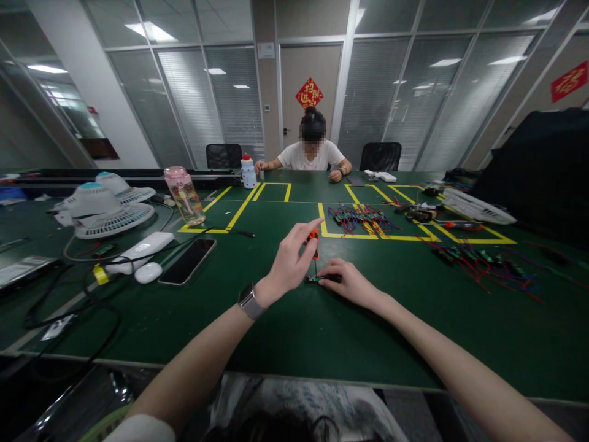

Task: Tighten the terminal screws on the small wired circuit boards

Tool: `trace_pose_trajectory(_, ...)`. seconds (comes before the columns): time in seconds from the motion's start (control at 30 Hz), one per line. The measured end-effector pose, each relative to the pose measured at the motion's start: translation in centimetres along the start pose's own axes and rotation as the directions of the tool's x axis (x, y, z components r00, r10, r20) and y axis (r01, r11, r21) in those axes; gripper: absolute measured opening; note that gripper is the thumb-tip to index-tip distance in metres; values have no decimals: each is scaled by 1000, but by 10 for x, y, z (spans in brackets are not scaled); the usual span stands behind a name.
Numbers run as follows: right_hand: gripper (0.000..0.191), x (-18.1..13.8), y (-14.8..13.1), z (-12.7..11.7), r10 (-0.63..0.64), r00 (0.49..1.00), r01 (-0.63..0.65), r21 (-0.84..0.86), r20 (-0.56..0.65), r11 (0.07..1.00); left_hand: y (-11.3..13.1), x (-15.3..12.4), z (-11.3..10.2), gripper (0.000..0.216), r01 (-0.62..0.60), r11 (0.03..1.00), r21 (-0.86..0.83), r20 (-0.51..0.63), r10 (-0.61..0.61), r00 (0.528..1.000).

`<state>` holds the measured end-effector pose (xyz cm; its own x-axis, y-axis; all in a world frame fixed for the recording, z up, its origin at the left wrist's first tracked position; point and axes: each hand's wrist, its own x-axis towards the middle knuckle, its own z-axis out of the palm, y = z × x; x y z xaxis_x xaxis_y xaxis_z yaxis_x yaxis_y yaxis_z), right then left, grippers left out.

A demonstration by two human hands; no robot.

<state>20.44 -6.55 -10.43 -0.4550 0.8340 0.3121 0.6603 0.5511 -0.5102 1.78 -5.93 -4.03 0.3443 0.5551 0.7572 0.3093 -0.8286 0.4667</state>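
Note:
My left hand (294,255) is closed around the orange and black handle of a screwdriver (315,236). The screwdriver stands upright, its thin shaft reaching down to a small green circuit board (313,279) on the table. With bent fingers, my right hand (346,281) grips the right side of this board against the tabletop. A dark part sticks out under those fingers; its kind I cannot make out. Beyond my hands lies a bundle of circuit boards with red and blue wires (361,218).
On the green table (257,344), a phone (188,261), white mouse (148,272), cables, fans (113,212) and a pink-lidded bottle (184,196) stand left. More wired boards (488,261), tools and a white keyboard (478,205) lie right. Across sits another person (313,153).

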Motion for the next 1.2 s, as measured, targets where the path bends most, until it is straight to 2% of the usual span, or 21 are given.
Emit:
trace_pose_trajectory(0.1, 14, 0, 0, 0, -7, 1000, 7, 2, 0, 1000, -3, 0, 1, 38, -1, 1000, 12, -31, 1, 1000)
trace_pose_trajectory(0.23, 15, 0, 0, -1, -1, 1000, 1, -2, 3, 1000, -4, -1, 0, 28, -18, 995, 99, -108, 29, 994)
trace_pose_trajectory(0.3, 15, 0, 0, -1, -6, 1000, 6, 1, 1, 1000, -2, -1, -2, 24, -20, 997, 79, -88, 26, 996)
trace_pose_trajectory(0.43, 14, 0, 0, -1, -16, 1000, 16, 4, 3, 1000, 1, 0, -1, 31, -26, 1000, -17, -41, 25, 999)
trace_pose_trajectory(0.6, 15, 0, 0, -1, -16, 1000, 16, -1, 5, 1000, 0, 1, 0, 17, -22, 999, 47, -122, 28, 992)
trace_pose_trajectory(0.8, 16, 0, 0, -2, -13, 1000, 13, 4, 6, 1000, -2, 3, -3, 28, 30, 998, -63, -82, -35, 996)
trace_pose_trajectory(0.97, 15, 0, 0, -2, -2, 1000, 2, -4, 10, 1000, -3, 4, -4, 14, 56, 998, -5, -136, -56, 989)
trace_pose_trajectory(1.1, 15, 0, -1, -3, -5, 1000, 5, -1, 14, 1000, -2, 4, -6, 26, 84, 992, -95, -68, -90, 994)
trace_pose_trajectory(1.2, 15, 0, -1, -2, -8, 1000, 8, -5, 8, 1000, 0, 3, -5, 29, 64, 992, -108, -52, -70, 996)
